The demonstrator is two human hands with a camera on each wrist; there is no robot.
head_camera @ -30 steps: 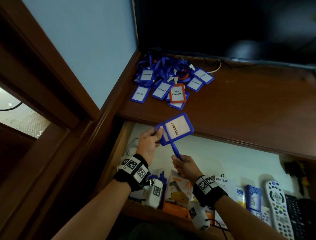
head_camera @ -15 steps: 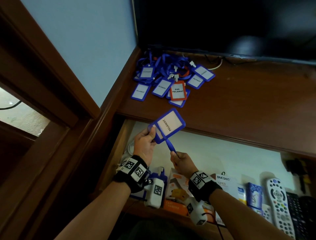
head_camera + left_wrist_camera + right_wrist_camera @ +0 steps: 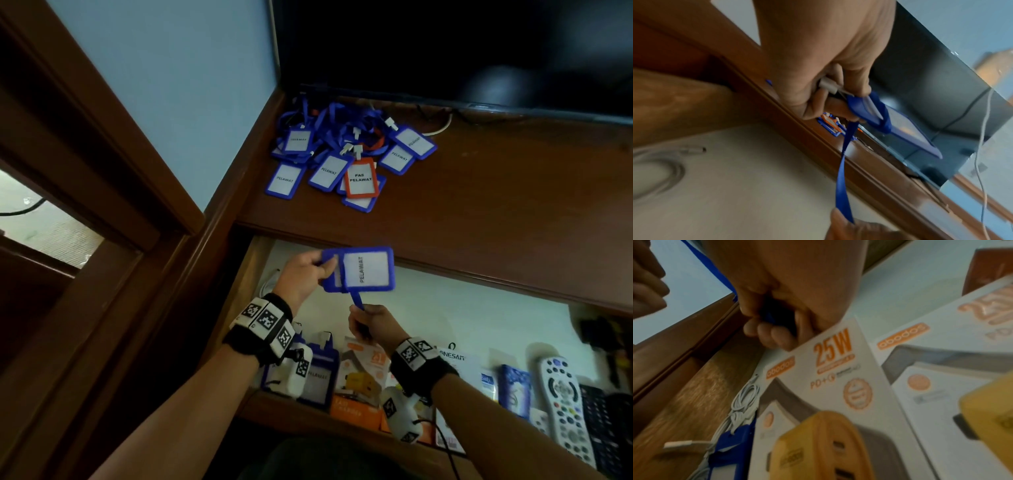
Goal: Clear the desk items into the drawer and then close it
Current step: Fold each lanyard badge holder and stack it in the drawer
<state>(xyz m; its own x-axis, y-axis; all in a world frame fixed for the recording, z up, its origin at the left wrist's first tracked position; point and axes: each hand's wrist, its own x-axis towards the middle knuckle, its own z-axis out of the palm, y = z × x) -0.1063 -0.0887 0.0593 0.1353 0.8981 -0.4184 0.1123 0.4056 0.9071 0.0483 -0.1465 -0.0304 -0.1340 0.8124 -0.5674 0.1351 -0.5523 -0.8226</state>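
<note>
The left hand pinches a blue badge holder over the open drawer. The right hand grips its blue strap tight.

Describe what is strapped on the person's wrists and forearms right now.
Both forearms are bare, no sleeves. Each wrist wears a black band topped with white blocks printed with black square-code markers. A white camera pod carrying another marker hangs beneath each; a thin black cable trails from the right one.
</note>
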